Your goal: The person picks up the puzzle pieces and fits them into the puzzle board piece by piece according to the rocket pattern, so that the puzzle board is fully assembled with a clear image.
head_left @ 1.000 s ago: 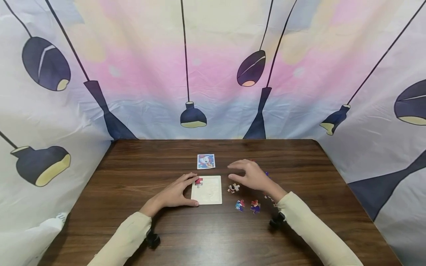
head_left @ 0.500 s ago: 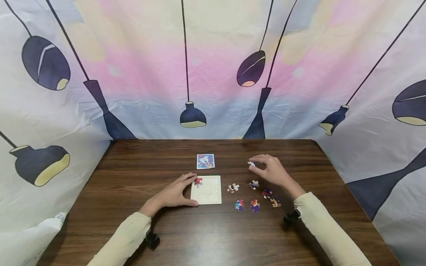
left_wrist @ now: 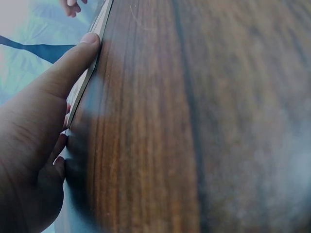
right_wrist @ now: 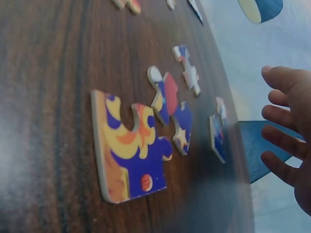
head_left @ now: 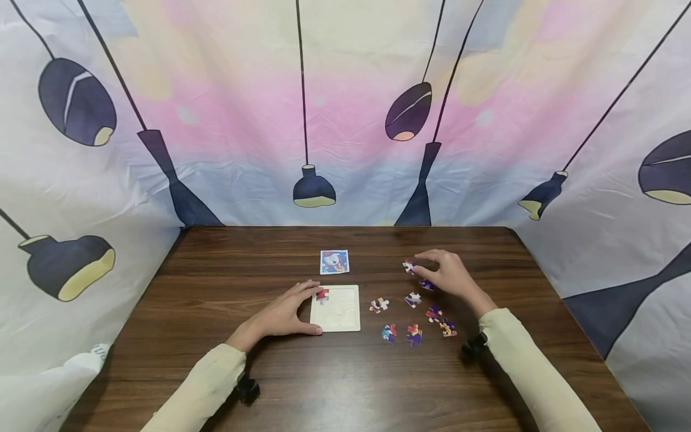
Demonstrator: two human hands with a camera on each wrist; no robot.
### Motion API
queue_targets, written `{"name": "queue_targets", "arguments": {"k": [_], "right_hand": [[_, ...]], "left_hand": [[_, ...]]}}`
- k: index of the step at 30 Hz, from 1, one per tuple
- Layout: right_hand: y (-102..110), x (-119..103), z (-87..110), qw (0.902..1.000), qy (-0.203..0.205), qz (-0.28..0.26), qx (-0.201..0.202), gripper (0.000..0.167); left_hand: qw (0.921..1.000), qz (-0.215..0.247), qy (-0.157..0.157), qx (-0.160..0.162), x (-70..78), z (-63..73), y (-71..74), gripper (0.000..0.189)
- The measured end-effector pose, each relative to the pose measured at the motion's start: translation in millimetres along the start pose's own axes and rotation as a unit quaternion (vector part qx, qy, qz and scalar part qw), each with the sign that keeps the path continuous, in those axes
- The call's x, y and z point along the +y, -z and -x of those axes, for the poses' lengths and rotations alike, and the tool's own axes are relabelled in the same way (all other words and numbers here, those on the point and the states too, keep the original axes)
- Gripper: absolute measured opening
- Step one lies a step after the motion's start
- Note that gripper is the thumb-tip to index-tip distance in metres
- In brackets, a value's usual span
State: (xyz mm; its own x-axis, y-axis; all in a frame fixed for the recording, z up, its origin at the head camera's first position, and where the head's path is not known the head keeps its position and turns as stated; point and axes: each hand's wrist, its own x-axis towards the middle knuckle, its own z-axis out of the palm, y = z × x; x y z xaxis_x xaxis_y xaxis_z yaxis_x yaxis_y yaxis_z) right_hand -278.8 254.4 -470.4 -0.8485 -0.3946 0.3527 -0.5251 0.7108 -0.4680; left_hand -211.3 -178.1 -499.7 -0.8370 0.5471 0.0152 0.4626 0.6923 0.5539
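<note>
A pale wooden puzzle tray (head_left: 342,315) lies on the table with a red-and-white puzzle piece (head_left: 323,294) in its upper left corner. My left hand (head_left: 283,312) holds the tray by its left side, thumb at the near edge and fingers at the far corner; the left wrist view shows the thumb on the rim. Over the back right pieces hovers my right hand (head_left: 445,273), its fingers apart and nothing visible between them. Its fingertips are close to a white-and-red piece (head_left: 408,266), and a dark blue piece (head_left: 427,284) lies below the hand.
Several loose pieces lie right of the tray, among them a white one (head_left: 413,299) and a yellow-and-purple one (right_wrist: 138,155). A small picture card (head_left: 335,262) lies behind the tray. A printed curtain (head_left: 345,120) hangs behind the wooden table (head_left: 335,384).
My right hand has gone from beside the tray to the back right pieces, then a little further right, uncovering the dark blue piece. My left hand has stayed on the tray.
</note>
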Motion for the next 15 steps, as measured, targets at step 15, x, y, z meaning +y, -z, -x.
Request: {"name": "queue_targets", "arguments": {"k": [15], "right_hand": [[-17.0, 18.0, -9.6, 0.9993, -0.026, 0.016, -0.021, 0.039]], "left_hand": [[1.0000, 0.002, 0.009, -0.004, 0.7, 0.4, 0.4, 0.105]]}}
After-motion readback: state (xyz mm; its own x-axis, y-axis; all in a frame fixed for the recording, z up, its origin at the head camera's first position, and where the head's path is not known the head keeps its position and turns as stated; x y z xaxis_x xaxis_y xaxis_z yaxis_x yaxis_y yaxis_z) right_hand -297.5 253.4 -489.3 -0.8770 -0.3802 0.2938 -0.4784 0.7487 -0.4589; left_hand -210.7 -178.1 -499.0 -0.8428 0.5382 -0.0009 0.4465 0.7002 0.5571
